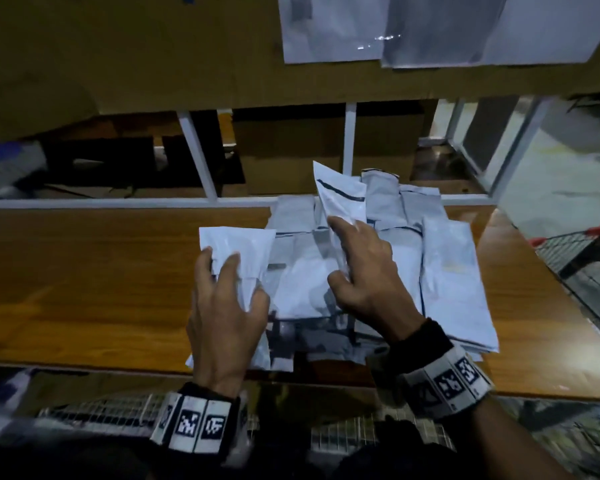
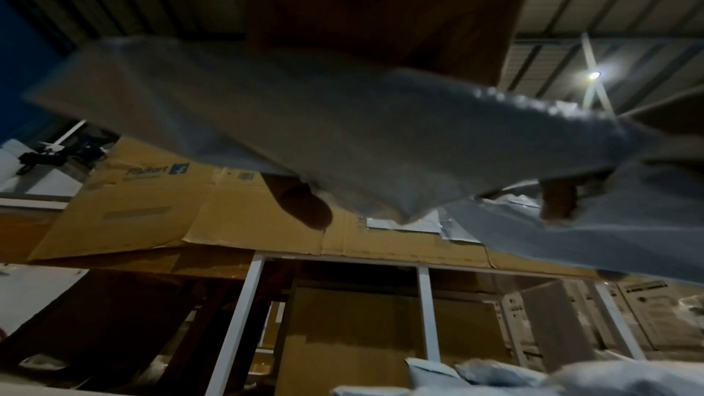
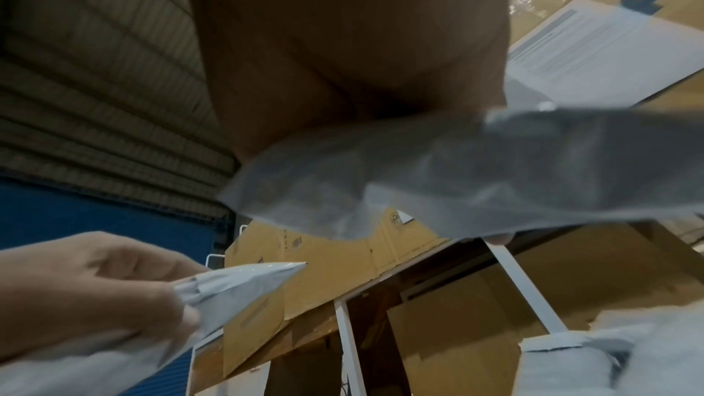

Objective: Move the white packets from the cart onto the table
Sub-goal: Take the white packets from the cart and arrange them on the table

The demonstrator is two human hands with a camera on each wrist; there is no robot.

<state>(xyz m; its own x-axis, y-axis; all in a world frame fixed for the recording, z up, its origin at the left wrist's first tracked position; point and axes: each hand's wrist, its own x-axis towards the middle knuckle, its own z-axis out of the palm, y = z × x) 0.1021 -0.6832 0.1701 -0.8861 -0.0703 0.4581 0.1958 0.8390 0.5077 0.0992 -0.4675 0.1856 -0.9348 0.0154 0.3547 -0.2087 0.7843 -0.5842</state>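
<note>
Table (image 1: 101, 289): wooden top, running left to right across the head view; white metal frame (image 1: 194, 161) along its far edge, with cardboard boxes (image 1: 284, 150) behind it. Serves as the drop point, so the packets gather at its middle and right.

Cart (image 1: 575, 251): wire basket with a red rim, at the right end of the table; more wire mesh shows below the near edge. Contents cannot be told from these views.

Packet pile (image 1: 447, 271): white packets already on the table, overlapping flat, reaching from the near edge to the far frame. Judged the deposited stock; most of the task's things that can be seen lie here.

Printed sheets (image 1: 430, 29): white paper fixed to the cardboard above the table, far right.

Left packet (image 1: 238, 251): white, held over the left edge of the pile, its far end raised and free. In the left wrist view it spreads wide across the frame. Likely on its way down beside the others.

Right packet (image 1: 340, 199): white with a dark stripe, standing tilted with its far corner up, over the middle of the pile. Probably raised so it can be laid on top.

Left hand (image 1: 226, 306): fingers curled over the near end of the left packet, thumb beneath, pinching it.

Right hand (image 1: 368, 271): forefinger extended along the right packet, thumb tucked under its near end, clasping it between them.
</note>
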